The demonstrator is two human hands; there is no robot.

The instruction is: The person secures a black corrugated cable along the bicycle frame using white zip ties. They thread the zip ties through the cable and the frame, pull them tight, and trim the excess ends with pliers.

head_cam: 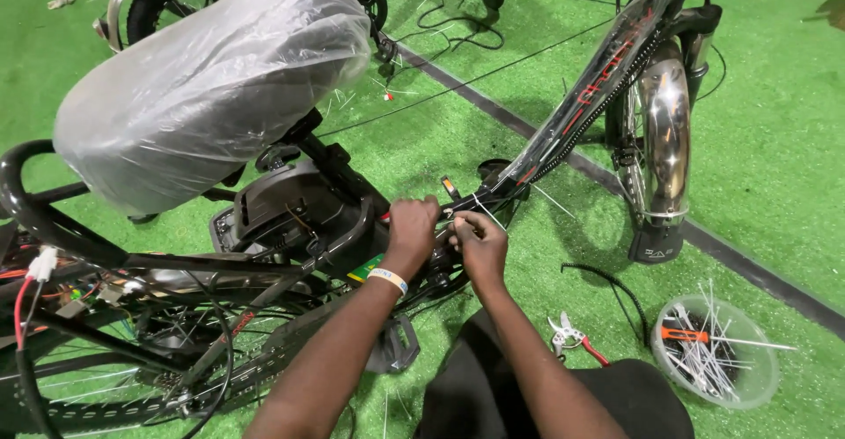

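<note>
- One black bicycle frame (290,228) lies across green, grassy artificial turf (775,140); its saddle (211,87) is wrapped in clear, crinkled plastic
- Left hand (411,228), a pale band on its wrist, is curled shut around the frame's tube at the centre
- Right hand (478,241) sits just beside it at 3 o'clock, fingers pinched closed on a thin white cable tie (480,206)
- Both forearms reach up from 6 o'clock, bent inward
- One pair of red-handled cutters (572,338) lies at 5 o'clock
- One round clear plastic lid (715,351) at 4 o'clock holds many loose white ties
- One shiny chrome mudguard (666,131) curves at 2 o'clock
</note>
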